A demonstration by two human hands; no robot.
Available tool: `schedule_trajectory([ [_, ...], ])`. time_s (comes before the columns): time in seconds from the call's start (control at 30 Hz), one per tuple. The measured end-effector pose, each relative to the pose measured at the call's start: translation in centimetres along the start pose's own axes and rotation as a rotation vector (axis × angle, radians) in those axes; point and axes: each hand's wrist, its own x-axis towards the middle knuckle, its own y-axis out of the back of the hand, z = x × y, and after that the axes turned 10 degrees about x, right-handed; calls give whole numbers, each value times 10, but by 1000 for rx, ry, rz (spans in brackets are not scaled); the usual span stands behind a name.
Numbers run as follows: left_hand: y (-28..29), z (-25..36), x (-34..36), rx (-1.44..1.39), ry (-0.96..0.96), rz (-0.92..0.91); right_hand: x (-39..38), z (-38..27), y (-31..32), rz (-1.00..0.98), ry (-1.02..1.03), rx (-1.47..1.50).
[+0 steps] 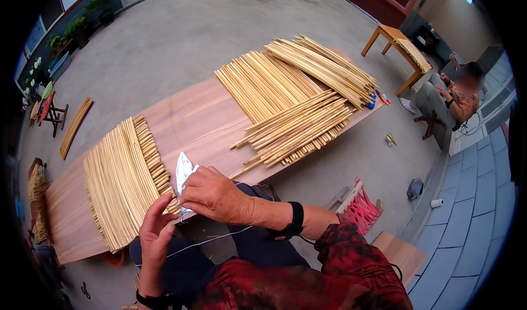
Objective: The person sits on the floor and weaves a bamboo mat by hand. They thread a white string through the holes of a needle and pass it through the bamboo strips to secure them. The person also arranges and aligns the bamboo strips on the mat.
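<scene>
You're likely edging the flat yellow wooden-rod mat (118, 181), left hand (153, 232) parted, grip unclear in right hand (215, 195); next needs steadiness.

The upper garment (263, 285) is dark red with irregular black patches; the same pattern covers the right sleeve (357, 255). This sleeve is loose and creased, and its edge ends partway along the right forearm (319, 221). A broad black band (296, 219) encircles that forearm between the sleeve edge and the bare right hand (217, 196); a thin dark cable (307, 240) runs beside it. A second black band (155, 300) encircles the arm below the bare left hand (155, 232). The trousers (255, 247) are plain dark navy.
</scene>
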Motion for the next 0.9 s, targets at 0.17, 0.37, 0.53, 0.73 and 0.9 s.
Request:
schedule_trajectory([
  [0.17,-35,23,8,-343,68,-39,-4,-41,-2,229,-36,79],
  [0.37,-40,33,-14,-415,212,-164,-24,-51,-12,192,-243,471],
  [0.53,-40,27,-27,-387,199,-183,-20,-67,-11,77,-775,1088],
  [0.73,-5,20,-47,-279,216,-195,-19,-54,17,453,-537,1542],
  [0.9,50,12,-80,-74,303,-87,-48,-12,111,846,-368,1236],
])
